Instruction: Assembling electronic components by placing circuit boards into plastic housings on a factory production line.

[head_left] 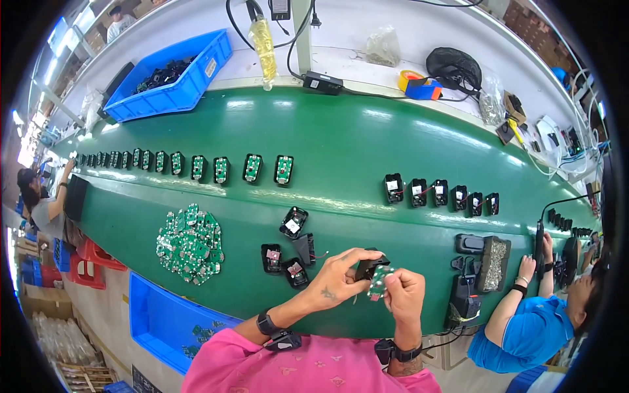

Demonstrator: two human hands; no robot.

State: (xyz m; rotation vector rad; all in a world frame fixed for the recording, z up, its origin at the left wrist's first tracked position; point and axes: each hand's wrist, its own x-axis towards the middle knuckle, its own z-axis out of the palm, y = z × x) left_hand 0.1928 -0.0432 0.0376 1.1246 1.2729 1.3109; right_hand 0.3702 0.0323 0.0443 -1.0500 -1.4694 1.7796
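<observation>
We are at a long green conveyor belt (341, 141) in a workshop, with a white worktop (354, 62) running along its far edge. Our left hand (335, 280) is clenched around a small black housing (367, 267), and our right hand (404, 295) pinches a green circuit board (379, 281) just against it; both sit over the belt's near edge, in the middle. The board looks partly seated, not yet pressed home, so we judge this piece half done.

Just left of our hands lie four open black housings (288, 252), still without boards, and further left a heap of loose circuit boards (190, 243). Along the belt's middle runs a row of housings with green boards fitted (196, 165) toward the left end, and a shorter row of black units (439, 192) toward the right. So many pieces are assembled, while a large pile remains.

At the right end another person in blue (524, 327) works. A blue bin (171, 73) stands on the worktop's far left corner.
</observation>
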